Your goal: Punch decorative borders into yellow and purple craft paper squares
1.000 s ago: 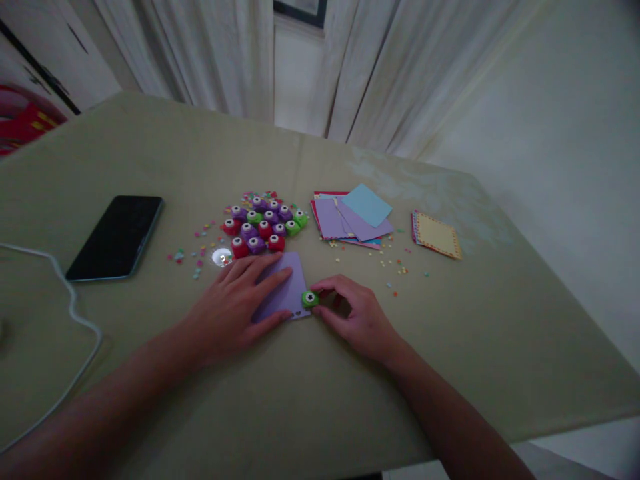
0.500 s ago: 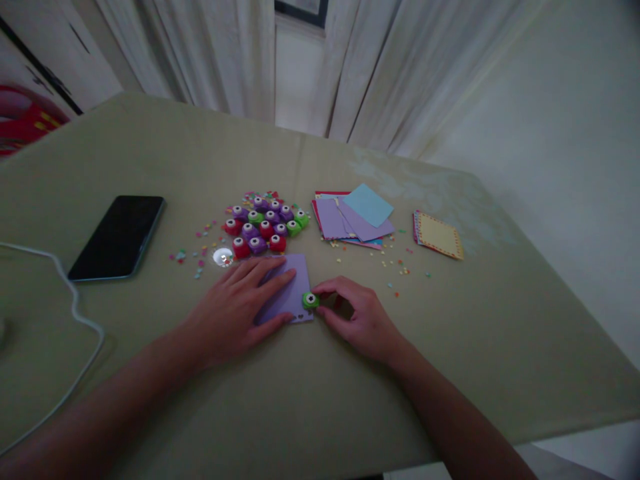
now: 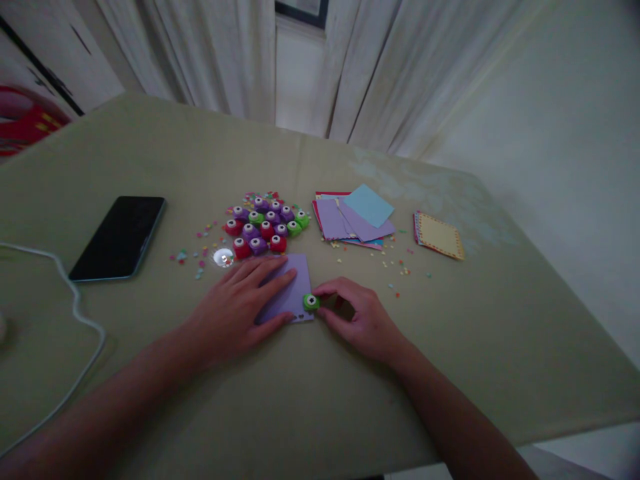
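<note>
A sheet of purple paper (image 3: 299,277) lies on the table in front of me, with small punched holes along its near edge. My left hand (image 3: 245,300) rests flat across its left part, fingers spread. At the paper's right edge sits a small green craft punch (image 3: 311,303) with a dark shape on its white top. My right hand (image 3: 357,313) pinches this punch between thumb and forefinger from the right. Beyond my left hand stands a cluster of red, purple and green craft punches (image 3: 258,245).
Punched paper bits lie scattered on the table (image 3: 310,400). Behind the hands is a pile of coloured paper (image 3: 333,220); farther right, a stack of yellow-topped cards (image 3: 440,237) with punched borders. At left lie a black tablet (image 3: 120,237) and a white cable (image 3: 76,307).
Both hands and the paper keep their places. The green punch has shifted at most very slightly towards me along the paper's right edge.
</note>
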Available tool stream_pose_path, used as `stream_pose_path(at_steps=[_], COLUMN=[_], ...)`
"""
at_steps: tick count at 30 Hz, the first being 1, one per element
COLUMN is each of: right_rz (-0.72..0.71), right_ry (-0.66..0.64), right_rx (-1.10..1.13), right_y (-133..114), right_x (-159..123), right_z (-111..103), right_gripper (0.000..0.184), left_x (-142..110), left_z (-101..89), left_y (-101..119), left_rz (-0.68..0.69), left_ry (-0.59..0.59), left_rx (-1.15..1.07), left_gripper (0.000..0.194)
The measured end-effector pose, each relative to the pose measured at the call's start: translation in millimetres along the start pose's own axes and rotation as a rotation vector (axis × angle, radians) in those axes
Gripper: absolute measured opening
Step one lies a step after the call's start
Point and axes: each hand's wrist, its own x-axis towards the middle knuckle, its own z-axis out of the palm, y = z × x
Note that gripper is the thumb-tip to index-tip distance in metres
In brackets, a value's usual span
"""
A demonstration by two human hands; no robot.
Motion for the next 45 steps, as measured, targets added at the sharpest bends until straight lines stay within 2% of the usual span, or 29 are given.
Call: stream_pose_path(at_steps=[45], right_rz=[0.003], right_ry=[-0.023], right_rx=[0.001], right_y=[-3.1], right_x=[0.4], right_z=[-3.7], right_gripper=[0.023], left_x=[-0.3], left_z=[0.9], left_y=[-0.6], left_rz=[-0.018], left_ry=[-0.003], left_rx=[-0.061], left_gripper=[0.069])
